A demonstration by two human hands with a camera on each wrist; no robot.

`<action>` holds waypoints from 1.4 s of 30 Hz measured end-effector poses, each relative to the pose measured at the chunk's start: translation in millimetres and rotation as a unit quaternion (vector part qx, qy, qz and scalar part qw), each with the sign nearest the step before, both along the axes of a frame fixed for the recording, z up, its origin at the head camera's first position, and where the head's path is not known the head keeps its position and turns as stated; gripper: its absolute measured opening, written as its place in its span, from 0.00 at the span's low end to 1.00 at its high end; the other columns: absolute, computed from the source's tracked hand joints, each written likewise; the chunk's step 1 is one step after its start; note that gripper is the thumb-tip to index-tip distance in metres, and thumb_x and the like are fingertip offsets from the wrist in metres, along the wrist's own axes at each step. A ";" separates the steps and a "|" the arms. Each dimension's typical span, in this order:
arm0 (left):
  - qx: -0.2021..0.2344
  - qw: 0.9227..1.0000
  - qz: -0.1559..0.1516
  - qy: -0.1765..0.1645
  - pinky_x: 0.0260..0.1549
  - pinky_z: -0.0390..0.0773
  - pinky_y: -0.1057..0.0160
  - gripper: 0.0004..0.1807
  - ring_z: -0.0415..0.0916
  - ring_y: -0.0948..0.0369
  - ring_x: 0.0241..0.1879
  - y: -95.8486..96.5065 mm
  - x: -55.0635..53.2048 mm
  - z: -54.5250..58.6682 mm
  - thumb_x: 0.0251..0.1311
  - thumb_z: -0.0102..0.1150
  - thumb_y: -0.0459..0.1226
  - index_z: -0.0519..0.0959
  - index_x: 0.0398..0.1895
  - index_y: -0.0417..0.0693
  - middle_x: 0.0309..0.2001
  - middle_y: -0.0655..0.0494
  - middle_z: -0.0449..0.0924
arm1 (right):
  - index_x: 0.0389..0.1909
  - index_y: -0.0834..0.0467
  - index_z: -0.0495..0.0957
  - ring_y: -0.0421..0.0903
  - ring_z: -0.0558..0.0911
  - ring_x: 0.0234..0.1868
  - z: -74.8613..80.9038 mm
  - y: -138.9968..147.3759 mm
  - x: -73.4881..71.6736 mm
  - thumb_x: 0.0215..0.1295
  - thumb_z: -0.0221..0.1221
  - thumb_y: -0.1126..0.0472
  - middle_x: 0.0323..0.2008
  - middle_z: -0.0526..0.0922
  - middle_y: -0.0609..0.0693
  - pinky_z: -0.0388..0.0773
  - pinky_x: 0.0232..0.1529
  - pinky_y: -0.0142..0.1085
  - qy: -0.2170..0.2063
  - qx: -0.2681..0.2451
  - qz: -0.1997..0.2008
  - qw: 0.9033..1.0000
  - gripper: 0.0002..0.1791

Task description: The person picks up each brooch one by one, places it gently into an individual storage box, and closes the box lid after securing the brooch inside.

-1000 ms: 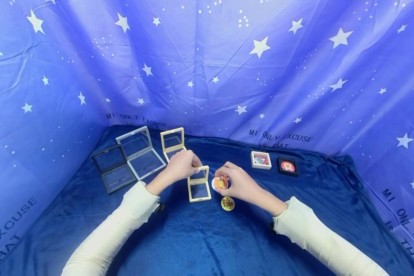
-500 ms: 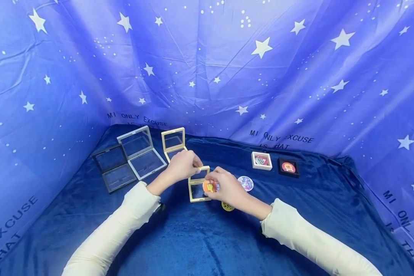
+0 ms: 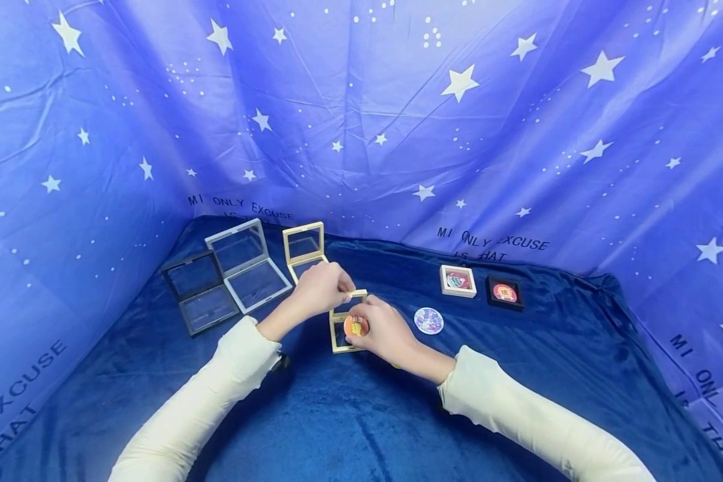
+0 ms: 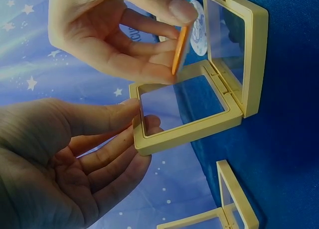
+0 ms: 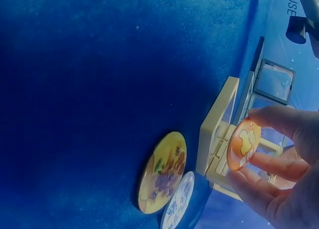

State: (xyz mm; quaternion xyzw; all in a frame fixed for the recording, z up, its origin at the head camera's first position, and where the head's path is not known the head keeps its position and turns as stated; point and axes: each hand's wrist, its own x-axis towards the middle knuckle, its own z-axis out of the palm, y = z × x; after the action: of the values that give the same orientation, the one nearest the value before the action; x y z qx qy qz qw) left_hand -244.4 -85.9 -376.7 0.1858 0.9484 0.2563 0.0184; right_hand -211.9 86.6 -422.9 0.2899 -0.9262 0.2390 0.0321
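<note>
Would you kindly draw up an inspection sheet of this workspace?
Surface: dark blue cloth, creased.
Job's things: orange badge, above the lower half of the open near yellow frame.
Clutter: black frame, grey frame and far yellow frame, open; pale box and dark box, filled; purple-white badge and yellow badge, loose.
Hands: left hand pinches the near yellow frame's raised half; right hand pinches the orange badge.
Cables: nothing seen.
Surroundings: star-printed blue curtain.

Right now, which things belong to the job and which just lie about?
In the job:
orange badge, in right hand
near yellow frame, gripped by left hand

Apparently lying about:
purple-white badge
yellow badge
grey frame
black frame
far yellow frame
white box
black box
</note>
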 end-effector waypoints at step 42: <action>-0.003 1.000 0.010 -0.010 0.31 0.84 0.64 0.06 0.87 0.58 0.35 0.6 -0.1 1.0 0.62 0.69 0.34 0.90 0.41 0.46 0.41 0.54 0.91 | 0.47 0.62 0.87 0.47 0.80 0.39 -13.9 -13.6 -0.1 0.55 0.76 0.58 0.39 0.81 0.53 0.80 0.39 0.42 0.012 0.024 0.024 0.999 0.19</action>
State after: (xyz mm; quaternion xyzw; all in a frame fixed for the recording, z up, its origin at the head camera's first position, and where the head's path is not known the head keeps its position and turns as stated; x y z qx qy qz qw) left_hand -244.4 -85.2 -375.7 0.1737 0.9507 0.2558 0.0254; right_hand -212.0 73.0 -436.8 0.3157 -0.9238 0.2145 0.0301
